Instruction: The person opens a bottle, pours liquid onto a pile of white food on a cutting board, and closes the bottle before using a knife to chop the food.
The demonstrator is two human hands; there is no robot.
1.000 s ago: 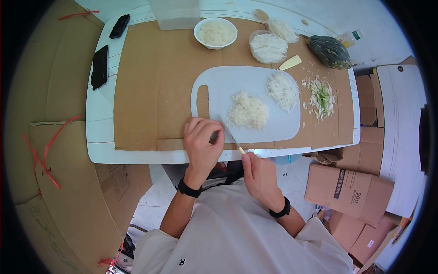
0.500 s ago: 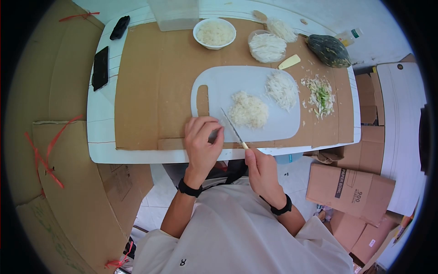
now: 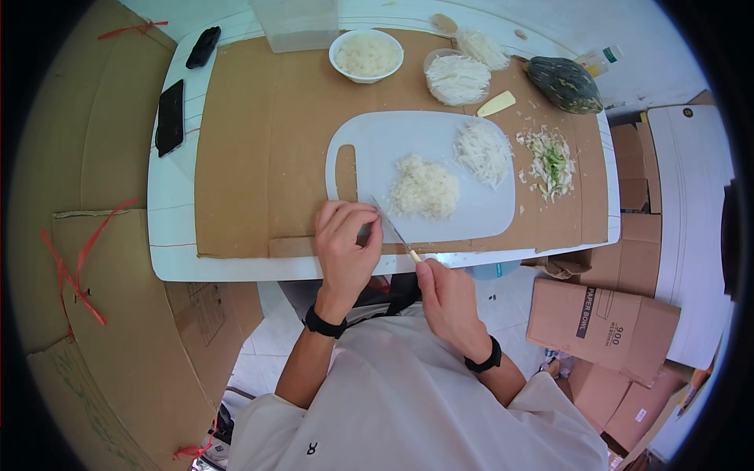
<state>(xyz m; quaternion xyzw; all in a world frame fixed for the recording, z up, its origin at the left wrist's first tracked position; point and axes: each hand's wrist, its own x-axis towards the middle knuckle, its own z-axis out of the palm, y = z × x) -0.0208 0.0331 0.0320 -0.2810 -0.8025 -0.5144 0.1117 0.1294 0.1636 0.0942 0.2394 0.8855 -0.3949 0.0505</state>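
The right hand (image 3: 448, 302) is closed round the handle of the knife (image 3: 395, 228), its blade angled onto the near edge of the board (image 3: 393, 137), while the left hand (image 3: 345, 247) curls its fingers beside the blade, perhaps steadying something too small to tell, clear of the minced pile (image 3: 424, 187) and the shreds (image 3: 483, 151).

I wear a cream short-sleeved shirt (image 3: 408, 392) with a small dark logo (image 3: 312, 448) at 7 o'clock, and black wristbands (image 3: 324, 323) behind left hand (image 3: 345, 251) and right hand (image 3: 448, 302).

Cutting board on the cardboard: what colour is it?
Plain white plastic cutting board, no pattern; shows best in the head view.
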